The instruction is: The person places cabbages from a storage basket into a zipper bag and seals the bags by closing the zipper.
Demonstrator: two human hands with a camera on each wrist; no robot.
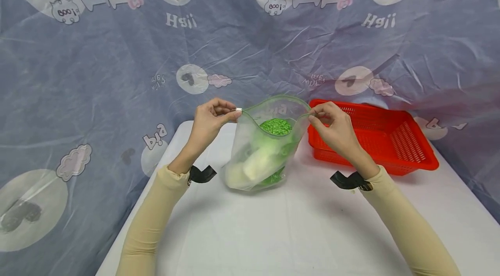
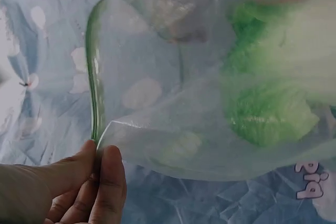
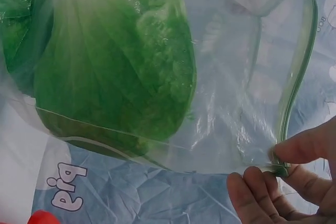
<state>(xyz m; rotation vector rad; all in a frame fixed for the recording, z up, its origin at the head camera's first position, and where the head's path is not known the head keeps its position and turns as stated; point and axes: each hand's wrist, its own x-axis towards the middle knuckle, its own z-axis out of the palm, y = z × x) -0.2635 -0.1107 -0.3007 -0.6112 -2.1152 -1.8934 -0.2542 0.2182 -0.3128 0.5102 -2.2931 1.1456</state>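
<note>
A translucent zipper bag [image 1: 238, 154] with a green seal strip hangs between both hands, its mouth spread apart. Inside it are leafy green vegetables [image 1: 275, 126] with pale, thick stalks, resembling bok choy; their green leaves [image 3: 115, 72] press near the bag wall in the right wrist view. The left hand [image 1: 211, 119] pinches the left corner of the mouth, where a white slider shows, between thumb and fingers. At the opposite corner, the right hand [image 1: 336, 126] pinches the green strip. The bag's bottom is close over the white table.
A red plastic basket [image 1: 419, 156] with perforated walls stands on the right of the white table [image 1: 250, 232], partly behind the right hand. A blue-grey printed cloth [image 1: 242, 41] hangs behind and at the sides. Black straps circle both wrists.
</note>
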